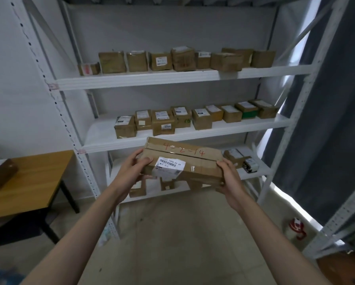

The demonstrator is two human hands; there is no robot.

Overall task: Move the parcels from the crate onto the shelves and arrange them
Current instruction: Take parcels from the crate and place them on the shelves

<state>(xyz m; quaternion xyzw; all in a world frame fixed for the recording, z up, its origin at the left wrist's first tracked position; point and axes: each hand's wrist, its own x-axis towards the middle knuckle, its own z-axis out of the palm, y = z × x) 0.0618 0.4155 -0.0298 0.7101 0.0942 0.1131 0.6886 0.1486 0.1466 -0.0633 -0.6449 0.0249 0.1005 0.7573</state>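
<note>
Flat brown taped cardboard parcel (182, 161) (red handwriting, white barcode label): left hand (131, 171) and right hand (230, 177) are gripping its ends before the white metal shelves (172, 79).

A parcel (182, 161) sits between the left hand (131, 171) and the right hand (230, 177), in front of the shelves (172, 79). Rows of parcels line the upper shelf (131, 81) and the middle shelf (193, 134). A bench (28, 182) stands left of the shelves, carrying another parcel (1, 173).
</note>
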